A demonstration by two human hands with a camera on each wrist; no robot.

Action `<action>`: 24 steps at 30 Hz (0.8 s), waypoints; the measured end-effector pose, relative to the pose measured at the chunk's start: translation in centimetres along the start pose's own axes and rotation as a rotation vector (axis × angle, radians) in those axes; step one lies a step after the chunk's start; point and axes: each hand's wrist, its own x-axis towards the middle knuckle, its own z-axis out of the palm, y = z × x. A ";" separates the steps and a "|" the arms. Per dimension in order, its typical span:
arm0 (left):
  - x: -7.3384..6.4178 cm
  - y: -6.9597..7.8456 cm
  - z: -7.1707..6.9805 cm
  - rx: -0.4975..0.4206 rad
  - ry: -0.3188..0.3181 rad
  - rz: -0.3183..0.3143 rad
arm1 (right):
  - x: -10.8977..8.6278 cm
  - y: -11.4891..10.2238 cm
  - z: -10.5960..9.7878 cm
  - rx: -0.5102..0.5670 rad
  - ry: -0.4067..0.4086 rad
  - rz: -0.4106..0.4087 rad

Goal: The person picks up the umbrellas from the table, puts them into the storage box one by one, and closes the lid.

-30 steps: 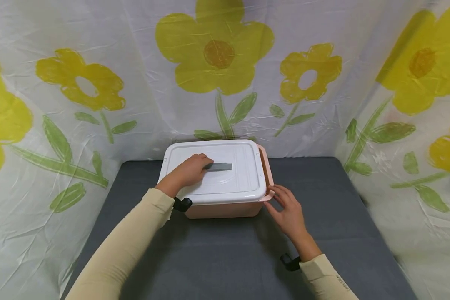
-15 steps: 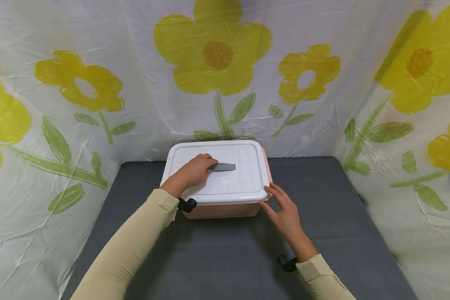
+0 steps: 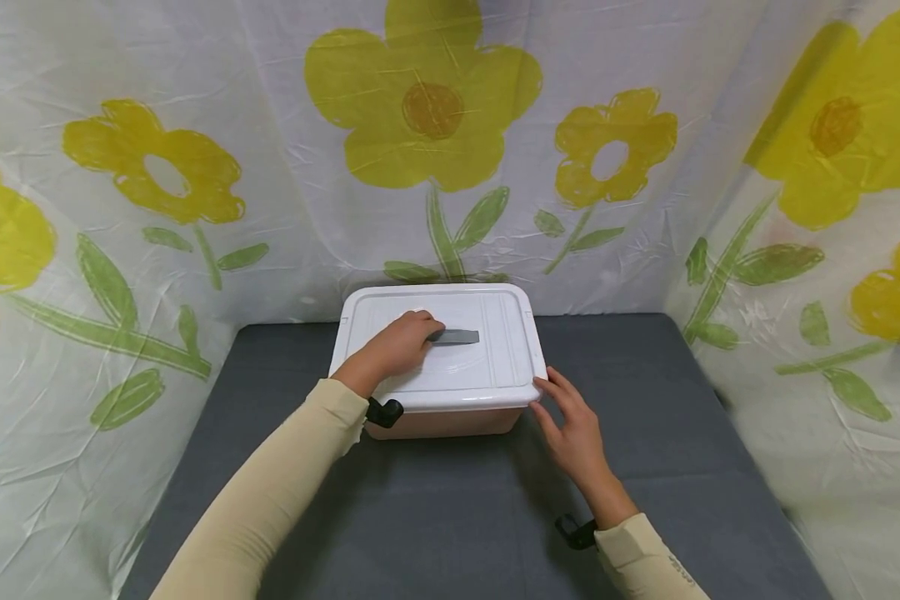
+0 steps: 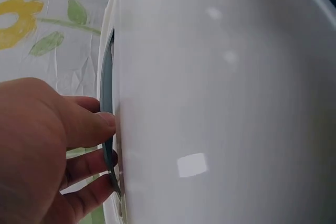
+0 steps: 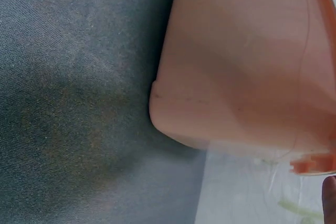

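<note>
A white lid (image 3: 457, 367) covers the top of a pink plastic storage box (image 3: 446, 423), which stands at the back of the table. My left hand (image 3: 401, 346) grips the lid's grey handle (image 3: 457, 337); in the left wrist view, thumb and fingers wrap the handle (image 4: 106, 85). At the front right corner, my right hand (image 3: 573, 429) touches the lid's edge with its fingertips, the thumb near the front rim. In the right wrist view, one fingertip (image 5: 329, 198) shows beside an orange tab (image 5: 312, 164) under the rim of the box. The inside of the box is hidden.
A dark grey cloth (image 3: 450, 517) covers the table. A white curtain (image 3: 292, 208) printed with yellow flowers hangs close behind the box and along both sides. Black straps (image 3: 576, 531) sit at the wrists.
My left hand has slid the lid to the right, and the pink rim that showed at the box's right side is now covered. My right fingertips have shifted from the box rim to the lid's corner.
</note>
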 end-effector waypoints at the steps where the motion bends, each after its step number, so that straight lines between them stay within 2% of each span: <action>1: 0.0 0.0 0.0 0.000 0.002 -0.002 | 0.0 0.0 0.0 0.003 -0.002 -0.002; 10: -0.3 0.5 -0.1 -0.014 0.000 -0.035 | 0.2 0.2 0.1 0.004 -0.008 -0.023; 18: -0.6 0.5 0.4 -0.057 0.021 -0.051 | 0.5 0.7 -0.4 0.015 0.002 -0.052; 24: -1.2 0.2 0.4 -0.078 0.062 -0.042 | 1.7 0.9 -1.4 0.008 -0.052 -0.039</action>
